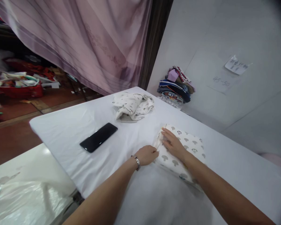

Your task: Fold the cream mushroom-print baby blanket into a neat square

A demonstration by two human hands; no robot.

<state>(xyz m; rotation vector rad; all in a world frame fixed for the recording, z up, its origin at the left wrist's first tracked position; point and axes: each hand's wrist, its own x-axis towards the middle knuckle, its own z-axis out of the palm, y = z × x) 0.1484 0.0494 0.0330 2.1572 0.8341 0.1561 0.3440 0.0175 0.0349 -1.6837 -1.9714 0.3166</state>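
A folded white cloth with grey mushroom prints lies on the white table, right of centre. My right hand rests flat on its near-left corner, fingers stretched out. My left hand, with a metal bracelet at the wrist, is curled at the cloth's left edge and pinches that edge. A second, crumpled patterned cloth lies farther back on the table, apart from both hands.
A black phone lies screen-up left of my hands. A stack of folded coloured clothes sits by the wall at the back. A paper note sticks to the wall. A pink curtain hangs behind; clutter covers the floor at left.
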